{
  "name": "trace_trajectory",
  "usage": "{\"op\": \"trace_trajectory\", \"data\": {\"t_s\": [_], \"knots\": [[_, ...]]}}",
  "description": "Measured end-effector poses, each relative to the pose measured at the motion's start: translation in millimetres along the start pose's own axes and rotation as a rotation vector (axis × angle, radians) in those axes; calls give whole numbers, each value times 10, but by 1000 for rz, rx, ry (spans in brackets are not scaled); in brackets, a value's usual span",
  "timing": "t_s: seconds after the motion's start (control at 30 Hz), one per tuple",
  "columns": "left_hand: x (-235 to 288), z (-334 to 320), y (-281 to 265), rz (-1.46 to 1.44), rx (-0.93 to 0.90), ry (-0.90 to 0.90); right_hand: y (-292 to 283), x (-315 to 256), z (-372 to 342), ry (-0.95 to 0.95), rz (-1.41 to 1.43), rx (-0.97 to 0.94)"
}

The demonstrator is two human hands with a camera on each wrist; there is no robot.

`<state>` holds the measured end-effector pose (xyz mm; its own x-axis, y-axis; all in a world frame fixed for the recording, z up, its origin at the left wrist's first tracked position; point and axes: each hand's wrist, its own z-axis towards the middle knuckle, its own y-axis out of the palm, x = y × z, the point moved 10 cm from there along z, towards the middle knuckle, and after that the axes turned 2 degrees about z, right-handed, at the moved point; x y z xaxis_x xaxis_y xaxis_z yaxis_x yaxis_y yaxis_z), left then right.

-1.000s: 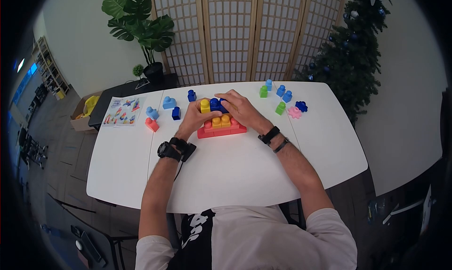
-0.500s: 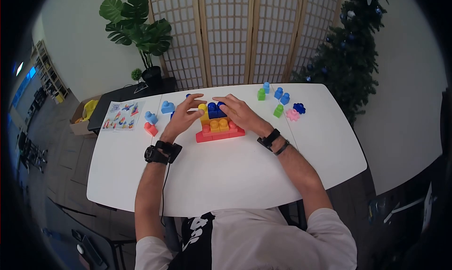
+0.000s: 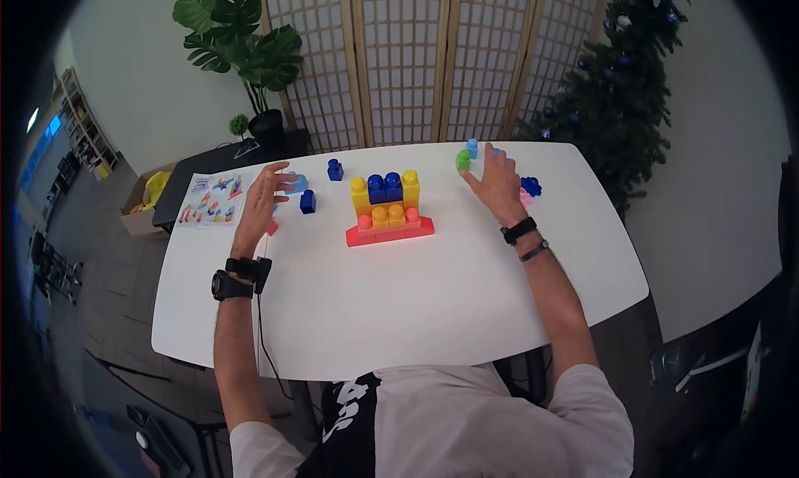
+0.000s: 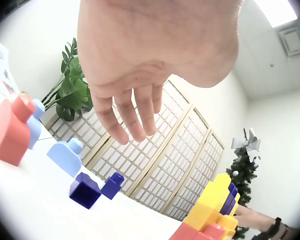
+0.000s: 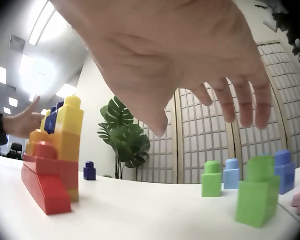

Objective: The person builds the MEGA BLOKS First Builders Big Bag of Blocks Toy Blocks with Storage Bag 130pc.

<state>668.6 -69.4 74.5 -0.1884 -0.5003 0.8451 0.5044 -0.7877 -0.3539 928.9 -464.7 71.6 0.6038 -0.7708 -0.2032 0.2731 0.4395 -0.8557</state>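
Left grip and right grip, loosely spread, hold nothing; the block wall stands between them on the desk. Probably light, stiff, splittable at joints: best held by its red base.

Block stack: moulded plastic, smooth, semi-gloss. Loose green blk.: same matl., smooth faces, soft sheen. Tabletop: smooth, satin, laminate-look. Printed sheet: paper, smooth. Screen frame: wd., matt. Screen panels: papery. Carton: cardbd., matt. Shirt: cloth, matt. Wrist strap: matt, fabric-look. Plant lvs.: slight gloss.
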Motion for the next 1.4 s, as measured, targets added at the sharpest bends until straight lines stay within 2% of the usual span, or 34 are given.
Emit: {"op": "trace_trajectory", "data": {"t_s": [0.1,0.27,0.4,0.47,0.5,0.53,0.6,0.63,0.7,0.73,0.8,0.93,1.0,1.13,1.2,1.27,1.33,1.4], "knots": [[-88,-29,53,43,-23,-50,454,324,-34,92,8,-14],[10,19,404,113,-105,-36,700,218,272,103,141,30],[-49,121,555,120,-131,-65,926,81,540,117,97,69],[-58,178,602,108,-138,-63,988,-220,584,-47,149,-55],[-77,203,638,106,-153,-70,1043,-311,569,-87,180,-144],[-96,224,683,103,-167,-78,1040,-375,551,-87,179,-145],[-120,265,793,121,-185,-68,1040,-802,421,-405,337,-225],[-153,285,856,143,-202,-58,1064,-844,416,-403,336,-228],[-208,331,1013,197,-248,-11,1068,-1121,297,-594,493,-287],[-233,354,1118,254,-292,38,1051,-1171,273,-596,494,-290],[-285,425,1278,267,-324,41,969,-1249,222,-542,669,-397],[-82,512,1566,272,-380,136,866,-1093,258,-452,683,-472],[-90,566,1744,300,-439,296,908,-929,243,-443,609,-529],[-247,679,1950,219,-534,266,821,-695,105,-417,539,-563],[-249,675,2003,278,-551,251,890,-654,36,-396,579,-675],[-195,659,2004,304,-528,262,906,-635,40,-375,610,-655],[-252,644,2022,247,-567,155,897,-655,42,-355,643,-636],[-200,645,1928,276,-522,202,856,-701,24,-363,647,-632]]}}
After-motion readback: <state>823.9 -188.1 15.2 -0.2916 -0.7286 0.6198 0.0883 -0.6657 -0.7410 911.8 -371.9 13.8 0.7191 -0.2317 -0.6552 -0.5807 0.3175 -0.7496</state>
